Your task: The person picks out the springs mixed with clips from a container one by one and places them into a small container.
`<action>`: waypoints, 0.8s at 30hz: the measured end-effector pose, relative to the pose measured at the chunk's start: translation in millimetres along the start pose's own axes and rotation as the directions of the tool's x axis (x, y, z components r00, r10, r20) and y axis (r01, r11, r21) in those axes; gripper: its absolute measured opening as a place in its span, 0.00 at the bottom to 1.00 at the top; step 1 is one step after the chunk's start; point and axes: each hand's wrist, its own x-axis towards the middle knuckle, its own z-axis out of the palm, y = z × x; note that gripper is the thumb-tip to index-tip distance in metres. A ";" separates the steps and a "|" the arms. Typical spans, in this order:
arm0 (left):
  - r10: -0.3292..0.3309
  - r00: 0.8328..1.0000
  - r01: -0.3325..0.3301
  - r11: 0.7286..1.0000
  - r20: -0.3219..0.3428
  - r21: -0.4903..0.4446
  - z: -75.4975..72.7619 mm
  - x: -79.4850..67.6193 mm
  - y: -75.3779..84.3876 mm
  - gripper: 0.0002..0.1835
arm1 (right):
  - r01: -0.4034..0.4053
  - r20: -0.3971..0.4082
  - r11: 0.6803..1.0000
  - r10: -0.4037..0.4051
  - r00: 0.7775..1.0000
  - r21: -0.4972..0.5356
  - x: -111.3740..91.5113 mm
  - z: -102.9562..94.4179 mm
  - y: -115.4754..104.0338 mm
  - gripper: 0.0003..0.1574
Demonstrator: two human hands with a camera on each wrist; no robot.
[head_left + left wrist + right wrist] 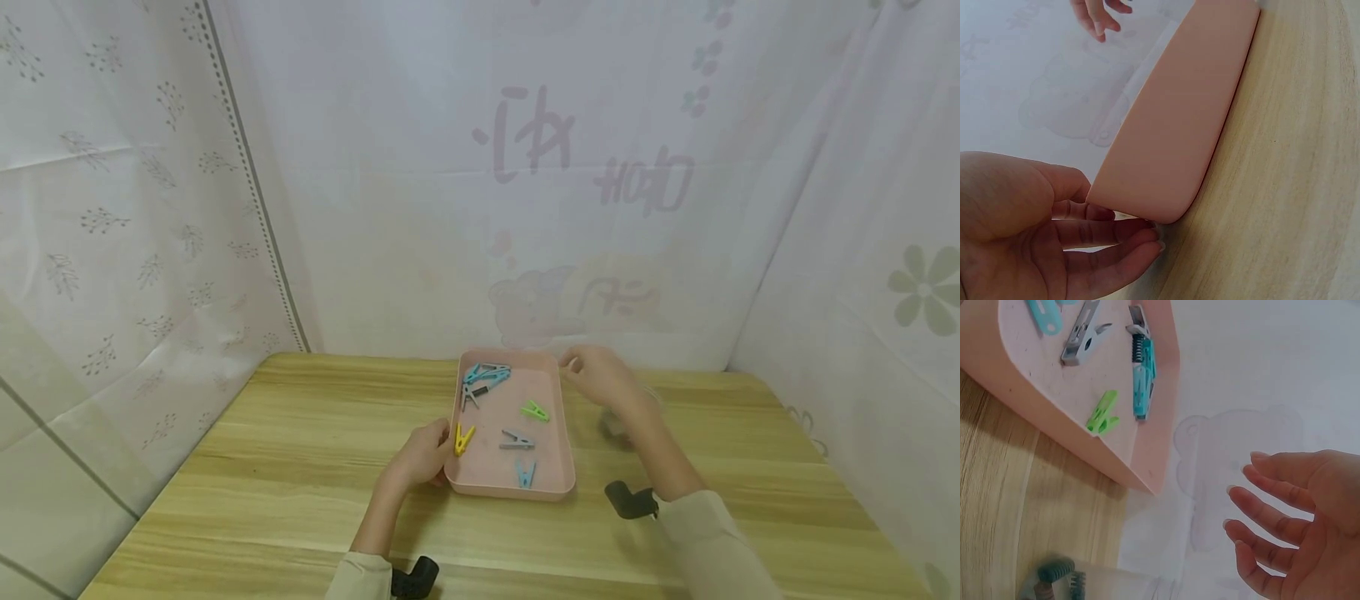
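Note:
A pink tray point(512, 492) lies on the table with several clothespins in it. At its left side, near the front, my left hand point(420, 454) grips the rim, thumb at the edge and fingers against the outer wall in the left wrist view. A yellow clothespin point(463, 439) lies just inside from that hand. By the far right corner my right hand point(1300, 519) hovers, fingers spread and slightly bent around nothing. Inside the tray are also a green clothespin point(535, 410), a grey one point(517, 441), a light blue one point(526, 474) and a blue and grey cluster point(487, 377) at the back left.
Right of the tray, partly behind my right forearm, stands a see-through container point(617, 423) with dark coiled items point(1057, 570) in it. The wooden table point(315, 467) ends at a printed white curtain point(405, 250) at the back, with more curtain on both sides.

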 end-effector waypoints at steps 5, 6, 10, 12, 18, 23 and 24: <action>0.003 1.000 -0.003 1.000 0.000 -0.004 0.6 1.2 -1.0 0.11 | 0.018 -0.004 1.000 -0.018 1.000 0.014 6.9 6.4 -3.5 0.14; 0.003 1.000 -0.003 1.000 -0.001 -0.004 0.6 1.2 -1.2 0.11 | 0.021 0.000 1.000 -0.021 1.000 0.019 8.0 7.9 -4.2 0.14; 0.002 1.000 -0.002 1.000 -0.004 -0.007 0.8 0.8 -2.1 0.11 | 0.017 0.008 0.999 -0.017 1.000 0.041 12.6 14.4 -5.6 0.13; 0.004 1.000 -0.004 1.000 -0.004 -0.008 0.8 0.8 -2.7 0.11 | 0.015 0.015 0.999 -0.015 1.000 0.041 14.3 17.7 -7.0 0.12; 0.000 1.000 0.000 1.000 -0.002 0.000 0.6 0.6 -3.1 0.10 | 0.011 0.032 0.999 -0.012 0.999 0.038 19.8 26.8 -13.2 0.13; 0.007 1.000 -0.007 1.000 -0.002 0.011 0.1 1.2 -3.4 0.10 | 0.035 0.047 0.999 -0.036 0.998 0.031 23.5 32.4 -19.8 0.13; 0.010 1.000 -0.010 1.000 -0.002 0.010 0.0 1.3 -3.6 0.10 | 0.035 0.054 0.999 -0.037 0.998 0.034 24.1 33.4 -21.4 0.14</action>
